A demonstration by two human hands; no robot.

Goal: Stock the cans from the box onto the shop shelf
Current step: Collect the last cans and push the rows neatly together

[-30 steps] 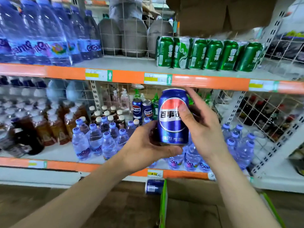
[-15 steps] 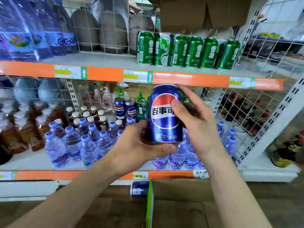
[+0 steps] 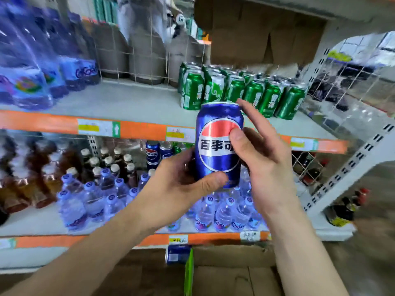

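Blue aluminium fills my grip: a blue Pepsi can (image 3: 219, 144) stands upright in the air between both hands, logo toward me. My left hand (image 3: 181, 184) wraps its lower half, thumb curled across the front near the base, carrying the weight. My right hand (image 3: 263, 159) steadies the upper side, thumb pressed on the label while the index finger lifts straight past the rim, so that hold is looser. I judge the two-handed hold is for turning the label outward before it goes on display.

Behind the can runs the orange front edge of the upper shelf (image 3: 139, 130), where green cans (image 3: 241, 92) stand in rows toward its right end and big water bottles (image 3: 38, 71) crowd its left end. On the lower shelf (image 3: 32, 223), small water bottles (image 3: 102, 199) line the front edge, brown tea bottles (image 3: 32, 178) sit at the left, and more Pepsi cans (image 3: 159, 153) stand at the back, likely where this one belongs. Below, the cardboard box (image 3: 235, 278) lies open on the floor, another blue can (image 3: 177, 254) at its far edge.
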